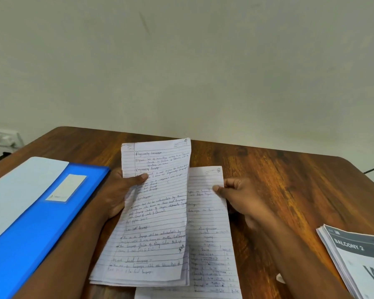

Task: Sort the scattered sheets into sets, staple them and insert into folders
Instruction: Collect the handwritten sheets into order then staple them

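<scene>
Item: handwritten ruled sheets, one set in hand, one loose page beside it.

Left hand (119, 190): held a thin stack of ruled sheets (153, 212) from its left edge, thumb pressed across the top page, fingers curled behind. The top page bore a circled number at its upper right corner. The stack's long axis ran away from the person, leaning slightly right, its lower end near the bench (289, 180).

Right hand (238, 197): pinched the right edge of a single ruled page (207, 234) between thumb and fingers, near its top. That page carried a different circled number and lay just right of the stack, its left margin tucked under the stack's right edge, long axis nearly parallel to the stack.

Governing relation: the single page sat immediately right of and partly beneath the held stack, so the right hand was the nearer one to move it; joining it appeared to need a short leftward slide with top edges squared.

Also present: blue folder (52, 223) at left, a pale sheet or flap lying over it, touching the left forearm; printed booklet pile (358, 260) at lower right, well apart from the sheets. No stapler was in view.
</scene>
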A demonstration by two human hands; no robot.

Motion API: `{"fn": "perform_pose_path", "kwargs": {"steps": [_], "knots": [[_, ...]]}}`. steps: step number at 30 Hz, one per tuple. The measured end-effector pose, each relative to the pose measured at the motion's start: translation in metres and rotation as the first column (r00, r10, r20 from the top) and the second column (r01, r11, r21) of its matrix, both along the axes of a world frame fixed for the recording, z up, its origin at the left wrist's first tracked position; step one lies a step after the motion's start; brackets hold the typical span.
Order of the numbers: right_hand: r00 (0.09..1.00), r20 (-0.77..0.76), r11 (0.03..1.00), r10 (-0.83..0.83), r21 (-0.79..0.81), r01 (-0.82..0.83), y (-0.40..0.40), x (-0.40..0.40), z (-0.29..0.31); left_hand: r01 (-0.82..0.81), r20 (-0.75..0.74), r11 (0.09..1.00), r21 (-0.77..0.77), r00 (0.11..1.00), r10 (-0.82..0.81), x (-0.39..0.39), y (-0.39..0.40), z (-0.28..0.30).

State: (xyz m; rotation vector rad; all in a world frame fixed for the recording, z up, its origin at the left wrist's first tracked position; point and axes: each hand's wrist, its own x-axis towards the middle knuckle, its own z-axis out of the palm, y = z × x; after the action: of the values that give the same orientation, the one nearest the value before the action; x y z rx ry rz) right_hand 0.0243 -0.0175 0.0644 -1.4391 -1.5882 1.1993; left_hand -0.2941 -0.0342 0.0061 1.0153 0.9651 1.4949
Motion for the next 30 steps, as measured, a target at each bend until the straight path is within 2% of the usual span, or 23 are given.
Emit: {"fn": "perform_pose_path", "kwargs": {"steps": [4,11,16,25,30], "knots": [[0.994,-0.105,0.998,-0.011,-0.055,0.005,-0.003,-0.006,-0.001,0.0,-0.033,1.0,-0.012,0.999,-0.001,-0.002,-0.001,-0.001],[0.965,-0.242,0.994,-0.102,0.021,0.11,-0.007,-0.019,-0.013,-0.04,-0.14,0.998,-0.046,0.99,0.033,0.006,-0.009,0.005],[0.929,-0.354,0.99,-0.108,0.044,0.132,-0.012,-0.025,-0.011,-0.053,-0.198,0.997,-0.049,0.979,0.042,0.028,-0.025,0.018],[0.893,-0.445,0.99,-0.069,0.083,0.118,-0.038,-0.016,0.002,-0.014,-0.159,0.996,-0.087,0.987,0.0,0.058,-0.044,0.019],[0.88,-0.475,0.995,-0.03,0.07,0.072,-0.058,-0.013,-0.002,-0.074,-0.288,0.997,-0.02,0.955,0.066,0.075,-0.056,0.02]]}}
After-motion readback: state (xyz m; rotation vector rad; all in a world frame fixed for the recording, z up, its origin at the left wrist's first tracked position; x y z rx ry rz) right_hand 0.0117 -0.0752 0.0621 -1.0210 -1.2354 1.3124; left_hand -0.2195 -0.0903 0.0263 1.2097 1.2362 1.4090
